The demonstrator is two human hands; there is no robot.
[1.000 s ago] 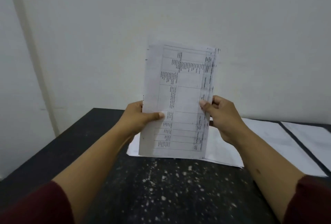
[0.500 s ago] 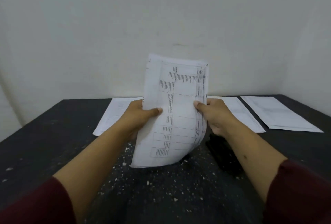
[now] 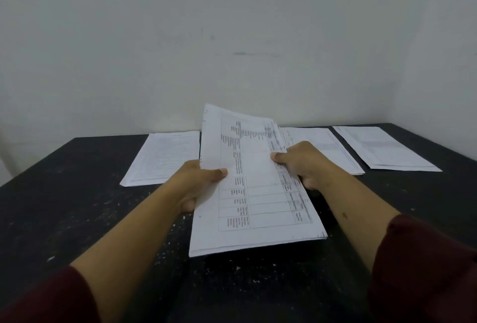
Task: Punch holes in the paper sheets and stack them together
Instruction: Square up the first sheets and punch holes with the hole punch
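I hold a thin bundle of printed sheets (image 3: 255,188) with a table on its top page, tilted low over the black table (image 3: 64,206). My left hand (image 3: 196,183) grips its left edge, thumb on top. My right hand (image 3: 304,165) grips the right edge the same way. Further back lie three flat lots of paper: a left stack (image 3: 165,157), a middle stack (image 3: 327,147) partly behind my right hand, and a right stack (image 3: 382,147). A dark shape under my right hand and the bundle is mostly hidden; no hole punch is plainly visible.
White paper specks are scattered over the table top around the bundle. A plain pale wall (image 3: 232,38) rises right behind the table, and a side wall closes the right corner. Both sleeves are dark red.
The bundle stood upright before the wall a second ago. It has tipped forward and come down to lie nearly flat just above the table. Both hands kept their hold and lowered with it.
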